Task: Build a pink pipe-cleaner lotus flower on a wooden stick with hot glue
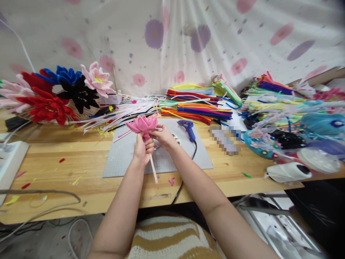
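A pink pipe-cleaner flower (142,124) with many curled petals is held upright over the grey cutting mat. My left hand (143,148) is closed around its stem just below the bloom, and a pale stick (153,169) juts out beneath the fist. At the flower's right underside, my right hand (163,136) has its thumb and fingers pinched on the base. Scissors (176,139) lie on the cutting mat (122,162), partly hidden behind the right hand. A blue glue gun (188,129) rests at the mat's upper right.
Finished fuzzy flowers (54,104) stand at the left. Bundles of coloured pipe cleaners (196,108) line the back. A white thread spool (288,172) lies at the right, and a power strip (13,162) sits at the left edge. The glue gun's cord (194,151) crosses the front edge.
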`<state>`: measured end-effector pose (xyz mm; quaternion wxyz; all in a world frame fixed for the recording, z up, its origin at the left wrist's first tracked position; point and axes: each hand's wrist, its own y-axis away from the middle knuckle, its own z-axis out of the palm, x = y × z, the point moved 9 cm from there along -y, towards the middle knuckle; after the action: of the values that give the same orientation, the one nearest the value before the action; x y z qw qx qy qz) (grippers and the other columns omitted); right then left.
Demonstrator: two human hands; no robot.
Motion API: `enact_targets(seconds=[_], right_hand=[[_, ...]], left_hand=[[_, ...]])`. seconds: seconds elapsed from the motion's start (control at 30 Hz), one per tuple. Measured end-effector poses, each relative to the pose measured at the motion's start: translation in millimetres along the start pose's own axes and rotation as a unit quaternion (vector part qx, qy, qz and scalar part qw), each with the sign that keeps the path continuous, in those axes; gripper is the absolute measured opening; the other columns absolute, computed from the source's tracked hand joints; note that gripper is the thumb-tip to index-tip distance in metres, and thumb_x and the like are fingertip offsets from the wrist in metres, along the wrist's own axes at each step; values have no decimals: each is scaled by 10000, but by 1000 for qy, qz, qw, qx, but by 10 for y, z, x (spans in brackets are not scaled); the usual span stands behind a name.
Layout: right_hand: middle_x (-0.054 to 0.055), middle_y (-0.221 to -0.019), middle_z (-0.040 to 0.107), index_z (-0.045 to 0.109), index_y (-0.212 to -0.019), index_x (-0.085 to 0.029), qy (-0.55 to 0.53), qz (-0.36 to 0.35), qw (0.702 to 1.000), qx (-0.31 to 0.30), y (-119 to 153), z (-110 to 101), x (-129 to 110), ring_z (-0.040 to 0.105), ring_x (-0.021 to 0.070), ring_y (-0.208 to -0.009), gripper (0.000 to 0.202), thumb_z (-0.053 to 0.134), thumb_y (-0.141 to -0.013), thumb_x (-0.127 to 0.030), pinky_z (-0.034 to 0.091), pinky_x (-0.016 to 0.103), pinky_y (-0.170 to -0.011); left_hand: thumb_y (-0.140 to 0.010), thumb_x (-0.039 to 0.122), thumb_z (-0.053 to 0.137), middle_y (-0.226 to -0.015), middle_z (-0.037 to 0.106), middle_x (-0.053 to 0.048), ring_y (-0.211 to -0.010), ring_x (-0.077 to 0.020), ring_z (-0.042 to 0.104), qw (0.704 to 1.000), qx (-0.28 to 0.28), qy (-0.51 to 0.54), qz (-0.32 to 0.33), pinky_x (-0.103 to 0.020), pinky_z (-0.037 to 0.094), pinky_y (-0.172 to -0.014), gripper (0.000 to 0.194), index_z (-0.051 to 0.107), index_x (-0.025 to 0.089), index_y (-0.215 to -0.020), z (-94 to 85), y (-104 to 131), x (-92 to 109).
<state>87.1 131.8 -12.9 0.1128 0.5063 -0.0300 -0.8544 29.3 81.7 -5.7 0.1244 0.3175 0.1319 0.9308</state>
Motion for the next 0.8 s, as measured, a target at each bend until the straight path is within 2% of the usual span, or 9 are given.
enact_targets(seconds=[0.17, 0.47, 0.67, 0.8], right_hand=[[-61, -613, 609, 402, -819, -179, -5, 17, 1000, -8, -1, 30, -6, 584, 77, -578, 517, 752, -443, -125, 468, 230, -640], [-60, -680, 604, 409, -848, -198, -5, 25, 998, -54, -9, 22, -5, 591, 96, -601, 503, 743, -473, -167, 473, 240, -604], [-70, -670, 602, 398, -827, -202, -67, 3, 996, -65, 21, 52, -40, 592, 87, -601, 505, 740, -460, -155, 479, 231, -632], [-90, -642, 574, 376, -820, -219, -81, 14, 995, -61, 28, 12, -5, 566, 77, -536, 532, 751, -448, -155, 460, 211, -551]], left_hand=[[-827, 361, 366, -427, 164, 101, -288, -19, 134, 999, -18, -28, -18, -95, 80, -268, 260, 409, 172, -654, 9, -10, -18], [-823, 423, 231, -482, 240, 67, -325, -33, 200, 993, -100, -55, -41, -88, 117, -284, 348, 450, 171, -728, 157, 85, -35], [-815, 390, 233, -480, 265, 57, -327, -43, 215, 989, -98, -98, -58, -104, 157, -277, 339, 475, 164, -741, 166, 83, -46], [-802, 345, 218, -462, 302, 47, -326, -70, 272, 986, -74, -130, -70, -175, 307, -295, 337, 490, 162, -725, 151, 69, -61]])
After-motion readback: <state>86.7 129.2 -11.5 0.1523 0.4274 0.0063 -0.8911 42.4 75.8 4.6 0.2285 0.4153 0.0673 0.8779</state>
